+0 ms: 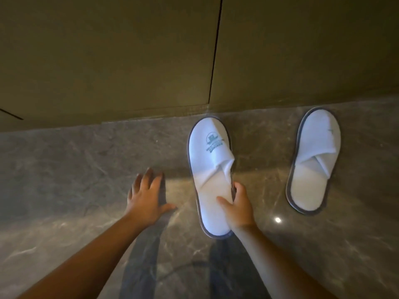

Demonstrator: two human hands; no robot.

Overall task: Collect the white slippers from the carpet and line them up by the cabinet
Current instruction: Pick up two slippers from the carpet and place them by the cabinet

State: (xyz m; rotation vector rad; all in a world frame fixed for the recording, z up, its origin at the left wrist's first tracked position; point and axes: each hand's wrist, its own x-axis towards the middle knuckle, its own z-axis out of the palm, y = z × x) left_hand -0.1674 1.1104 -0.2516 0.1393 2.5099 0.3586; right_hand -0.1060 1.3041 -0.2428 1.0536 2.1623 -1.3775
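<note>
Both forearms reach forward over the marble floor (64,169). Left hand (145,196): fingers spread, holding nothing, at or just above the floor. Right hand (238,207): thumb and fingers clamped on the right edge of the logo slipper (210,169), toe near the cabinet (108,61). Second slipper (313,160) lies right of the right hand, well apart.

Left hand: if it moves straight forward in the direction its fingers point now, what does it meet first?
Probably the cabinet base. The left hand is open, fingers pointing over bare marble floor toward it; no slipper lies in that line. Its height above the floor is unclear.
</note>
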